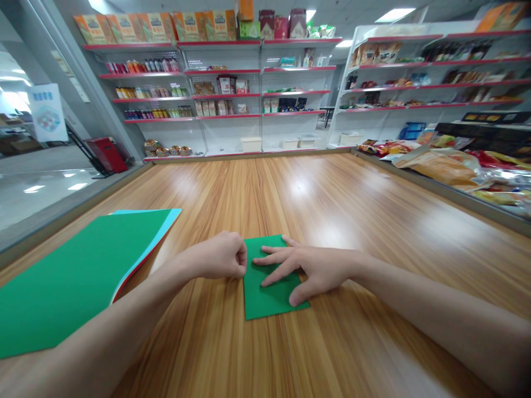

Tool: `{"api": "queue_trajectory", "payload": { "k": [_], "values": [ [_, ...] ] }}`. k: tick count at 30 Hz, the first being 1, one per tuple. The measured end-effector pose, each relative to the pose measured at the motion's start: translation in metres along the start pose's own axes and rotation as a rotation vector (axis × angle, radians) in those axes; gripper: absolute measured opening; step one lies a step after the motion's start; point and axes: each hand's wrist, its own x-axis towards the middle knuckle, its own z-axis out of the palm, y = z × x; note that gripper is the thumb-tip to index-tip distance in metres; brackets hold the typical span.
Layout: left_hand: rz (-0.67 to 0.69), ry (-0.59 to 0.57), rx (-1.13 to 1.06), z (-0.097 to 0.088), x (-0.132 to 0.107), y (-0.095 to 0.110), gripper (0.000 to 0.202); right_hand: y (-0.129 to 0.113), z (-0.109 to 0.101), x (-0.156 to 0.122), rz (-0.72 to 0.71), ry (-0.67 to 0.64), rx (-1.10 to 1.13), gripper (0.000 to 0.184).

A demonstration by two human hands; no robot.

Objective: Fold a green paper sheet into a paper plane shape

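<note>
A small folded green paper (265, 298) lies flat on the wooden table (315, 193) in front of me. My right hand (307, 268) rests on it with fingers spread and flat, pointing left. My left hand (224, 255) is curled into a fist at the paper's left edge, its fingertips pressed against that edge.
A stack of large coloured sheets (78, 273), green on top with blue and red beneath, lies at the left of the table. Snack packets (448, 166) line the right edge. Store shelves (257, 94) with goods stand behind. A red box (107, 155) sits on the floor at left.
</note>
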Motion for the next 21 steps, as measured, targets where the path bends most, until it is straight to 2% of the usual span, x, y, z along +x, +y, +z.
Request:
{"api": "queue_trajectory", "payload": {
  "k": [8, 12, 15, 21],
  "values": [
    [0.005, 0.004, 0.033, -0.001, 0.0, -0.005, 0.016, 0.002, 0.002, -0.001, -0.002, 0.008, -0.002, 0.056],
    [-0.007, 0.091, 0.046, -0.003, 0.003, -0.009, 0.016, 0.001, 0.001, 0.0, 0.013, -0.002, 0.007, 0.056],
    [-0.047, 0.109, -0.036, -0.003, 0.007, -0.015, 0.016, 0.0, 0.001, 0.0, 0.021, -0.006, 0.02, 0.056],
    [-0.06, 0.042, -0.227, -0.002, 0.01, -0.03, 0.016, 0.001, 0.0, 0.0, 0.019, -0.004, 0.034, 0.056]
  ]
}}
